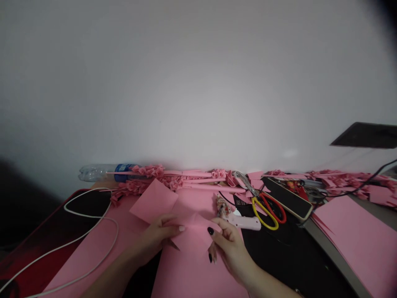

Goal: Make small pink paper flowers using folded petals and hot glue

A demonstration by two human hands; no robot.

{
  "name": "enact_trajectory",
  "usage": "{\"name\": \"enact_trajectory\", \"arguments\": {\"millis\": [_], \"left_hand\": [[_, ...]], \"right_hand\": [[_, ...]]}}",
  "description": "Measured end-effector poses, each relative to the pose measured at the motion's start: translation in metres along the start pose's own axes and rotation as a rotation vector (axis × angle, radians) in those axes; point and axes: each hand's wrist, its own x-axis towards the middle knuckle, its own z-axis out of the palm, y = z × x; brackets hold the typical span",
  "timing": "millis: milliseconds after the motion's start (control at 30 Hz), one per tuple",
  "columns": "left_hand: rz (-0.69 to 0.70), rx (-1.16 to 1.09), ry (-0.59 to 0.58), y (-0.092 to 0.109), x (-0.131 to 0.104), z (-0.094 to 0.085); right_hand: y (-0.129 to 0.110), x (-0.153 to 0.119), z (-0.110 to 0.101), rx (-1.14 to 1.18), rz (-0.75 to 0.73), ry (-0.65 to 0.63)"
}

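Between my two hands is a folded piece of pink paper (pixel 195 234), held above larger pink sheets. My left hand (pixel 163 231) pinches its left side, thumb on top. On the right side my right hand (pixel 228 244) grips it between thumb and fingers. Just behind my left hand lies a loose pink square of paper (pixel 155 200). A white glue gun (pixel 245 222) with a decorated front lies beyond my right hand. Scissors (pixel 263 205) with one yellow and one red handle rest to the right of it.
Pink paper flowers (pixel 173 182) with rolled stems line the wall beside a plastic bottle (pixel 102 171). A phone (pixel 288 198) lies right of the scissors. A stack of pink paper (pixel 359 240) sits at far right. A white cable (pixel 116 231) loops across the left side.
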Motion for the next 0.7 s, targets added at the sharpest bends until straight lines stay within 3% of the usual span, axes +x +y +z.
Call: {"name": "enact_trajectory", "arguments": {"millis": [133,400,533,700], "left_hand": [[-0.02,-0.21,0.012,0.004,0.0,-0.002],[-0.073,-0.469,-0.145,0.006,0.003,-0.009],[-0.014,-0.432,-0.072,0.004,0.004,-0.008],[0.164,-0.116,0.124,0.005,0.005,0.004]], "right_hand": [[-0.002,0.0,0.001,0.089,0.008,-0.005],[-0.013,-0.004,0.004,0.189,0.023,-0.113],[-0.009,-0.003,0.003,0.139,0.032,-0.091],[-0.003,-0.001,0.003,-0.038,-0.016,0.017]]}}
